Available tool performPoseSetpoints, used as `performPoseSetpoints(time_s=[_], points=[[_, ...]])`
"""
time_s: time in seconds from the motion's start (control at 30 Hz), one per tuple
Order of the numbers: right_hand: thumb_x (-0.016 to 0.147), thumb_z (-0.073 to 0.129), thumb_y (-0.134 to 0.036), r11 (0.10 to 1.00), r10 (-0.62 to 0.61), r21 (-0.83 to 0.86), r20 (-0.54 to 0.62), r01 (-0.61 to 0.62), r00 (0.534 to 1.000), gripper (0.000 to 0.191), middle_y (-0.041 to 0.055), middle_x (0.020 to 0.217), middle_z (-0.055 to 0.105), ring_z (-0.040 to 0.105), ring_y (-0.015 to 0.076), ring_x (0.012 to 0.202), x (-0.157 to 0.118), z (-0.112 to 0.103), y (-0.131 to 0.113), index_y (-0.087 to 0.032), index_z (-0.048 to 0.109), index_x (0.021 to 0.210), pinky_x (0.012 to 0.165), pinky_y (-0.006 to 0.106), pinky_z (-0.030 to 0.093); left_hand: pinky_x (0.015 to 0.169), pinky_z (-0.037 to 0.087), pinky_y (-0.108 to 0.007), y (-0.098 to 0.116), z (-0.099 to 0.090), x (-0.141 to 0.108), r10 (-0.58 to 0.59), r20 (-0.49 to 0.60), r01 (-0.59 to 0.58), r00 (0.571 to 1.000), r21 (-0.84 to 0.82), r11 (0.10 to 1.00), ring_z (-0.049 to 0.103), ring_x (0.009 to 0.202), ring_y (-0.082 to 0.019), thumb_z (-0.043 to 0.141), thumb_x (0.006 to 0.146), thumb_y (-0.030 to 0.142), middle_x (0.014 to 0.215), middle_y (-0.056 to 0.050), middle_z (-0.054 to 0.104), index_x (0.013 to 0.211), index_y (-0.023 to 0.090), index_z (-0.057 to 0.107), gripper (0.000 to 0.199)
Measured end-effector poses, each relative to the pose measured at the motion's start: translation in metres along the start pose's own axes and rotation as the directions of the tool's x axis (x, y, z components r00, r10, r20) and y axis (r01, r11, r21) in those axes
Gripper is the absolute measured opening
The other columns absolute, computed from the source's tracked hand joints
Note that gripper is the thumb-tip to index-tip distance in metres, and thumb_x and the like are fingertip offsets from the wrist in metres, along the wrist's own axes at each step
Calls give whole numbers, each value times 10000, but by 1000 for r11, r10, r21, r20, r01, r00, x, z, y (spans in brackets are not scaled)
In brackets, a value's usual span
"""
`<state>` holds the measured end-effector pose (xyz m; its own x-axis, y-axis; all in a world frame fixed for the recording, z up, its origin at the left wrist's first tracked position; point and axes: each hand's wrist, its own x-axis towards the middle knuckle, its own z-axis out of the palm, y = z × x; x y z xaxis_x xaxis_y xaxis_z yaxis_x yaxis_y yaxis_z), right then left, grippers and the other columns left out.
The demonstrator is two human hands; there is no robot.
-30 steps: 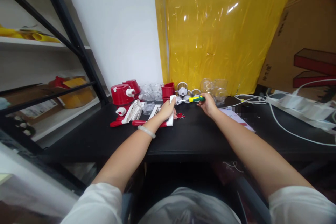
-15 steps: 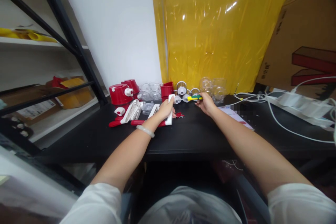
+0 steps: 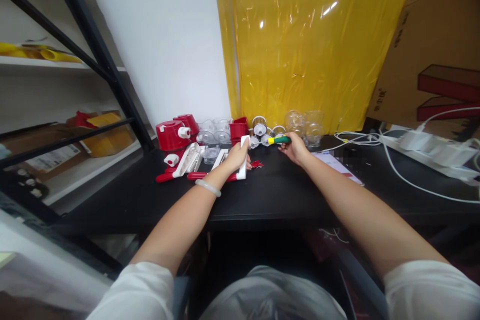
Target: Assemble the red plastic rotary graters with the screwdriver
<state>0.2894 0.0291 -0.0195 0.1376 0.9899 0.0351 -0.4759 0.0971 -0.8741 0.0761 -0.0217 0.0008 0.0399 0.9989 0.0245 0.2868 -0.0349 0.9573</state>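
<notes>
My left hand (image 3: 238, 156) is closed around a white plastic handle piece (image 3: 244, 152), which has a red grip at its lower end. A screwdriver (image 3: 279, 140) with a green and yellow handle is held in the fingers of my right hand (image 3: 294, 148). Its shaft points left and reaches the white piece; whether the tip sits in a screw is too small to see. Small red parts (image 3: 257, 164) lie on the black table (image 3: 270, 195) just below. Left of my left hand is another red-and-white handle piece (image 3: 187, 160).
Along the wall stand red housings (image 3: 170, 134), clear plastic cups (image 3: 214, 131), a red hopper (image 3: 238, 129), several metal drums (image 3: 259, 125) and more clear parts (image 3: 313, 127). At right are a phone-like flat panel (image 3: 339, 167), white cables (image 3: 397, 172) and a power strip (image 3: 431, 157).
The screwdriver handle has turned about its axis, now showing more green and less yellow along its side. Both hands stay in nearly the same place.
</notes>
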Motion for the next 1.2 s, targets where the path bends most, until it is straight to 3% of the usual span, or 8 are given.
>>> performPoseSetpoints(time_s=[0.2, 0.3, 0.47, 0.57, 0.7, 0.8, 0.93, 1.2], points=[[939, 539, -487, 988, -46, -146, -52, 38, 998, 291, -91, 427, 376, 333, 98, 366, 0, -3, 0, -249, 476, 784, 458, 232, 460, 485, 523, -271, 0, 1, -2, 12, 10, -12, 1000, 0, 1000, 615, 424, -180, 366, 1064, 569, 518, 38, 553, 1135, 162, 527, 444], [946, 558, -421, 981, -76, -182, -30, 69, 997, 254, -106, 406, 316, 296, 89, 357, -1, -2, 1, -250, 463, 782, 457, 218, 455, 485, 520, -270, 0, 1, -2, 4, 7, -4, 1000, 6, 1000, 618, 427, -181, 368, 1060, 583, 515, 36, 551, 1127, 160, 535, 460], [902, 576, -311, 1000, -21, -18, -26, 20, 999, 165, -89, 506, 433, 406, 81, 414, 0, 1, 0, -241, 466, 801, 496, 211, 495, 490, 521, -269, 1, 0, -1, -7, 0, 7, 1000, -12, 1000, 613, 424, -176, 406, 1036, 627, 519, 39, 555, 1137, 161, 541, 496], [932, 556, -418, 997, 13, -72, -50, -17, 999, 227, -73, 518, 470, 427, 91, 409, 1, 1, -2, -243, 480, 810, 478, 232, 498, 483, 517, -267, 1, 0, -1, -8, 1, 8, 1000, -11, 1000, 610, 419, -176, 402, 1040, 619, 512, 40, 549, 1140, 159, 542, 491], [947, 538, -575, 979, -23, -202, -64, 10, 998, 367, -103, 421, 342, 313, 85, 339, -1, -1, -1, -254, 460, 787, 442, 237, 476, 493, 524, -271, 0, 0, 1, 11, -7, -12, 1000, -12, 1000, 622, 428, -180, 362, 1064, 575, 513, 39, 550, 1161, 158, 537, 462], [933, 599, -471, 982, -31, -187, -44, 22, 999, 300, -123, 405, 287, 278, 74, 337, -1, -2, 0, -255, 451, 787, 447, 214, 468, 494, 529, -278, -2, 0, 2, 8, -7, -8, 1000, 1, 1000, 627, 429, -187, 366, 1059, 584, 513, 38, 554, 1167, 155, 534, 474], [882, 595, -295, 998, -24, -56, -23, 23, 999, 190, -102, 456, 372, 347, 75, 393, 1, 0, -1, -244, 448, 773, 497, 207, 496, 489, 525, -272, -2, 0, 2, 8, -1, -8, 1000, 0, 1000, 623, 426, -182, 395, 1036, 632, 521, 39, 556, 1158, 160, 537, 508], [809, 580, -258, 999, -44, 28, -28, 44, 999, 91, -65, 595, 534, 487, 93, 489, 4, 0, 1, -237, 492, 801, 559, 236, 511, 474, 517, -264, 0, 0, -1, 24, 6, -24, 1000, -7, 1000, 610, 421, -174, 404, 1037, 624, 528, 42, 557, 1152, 173, 523, 481]])
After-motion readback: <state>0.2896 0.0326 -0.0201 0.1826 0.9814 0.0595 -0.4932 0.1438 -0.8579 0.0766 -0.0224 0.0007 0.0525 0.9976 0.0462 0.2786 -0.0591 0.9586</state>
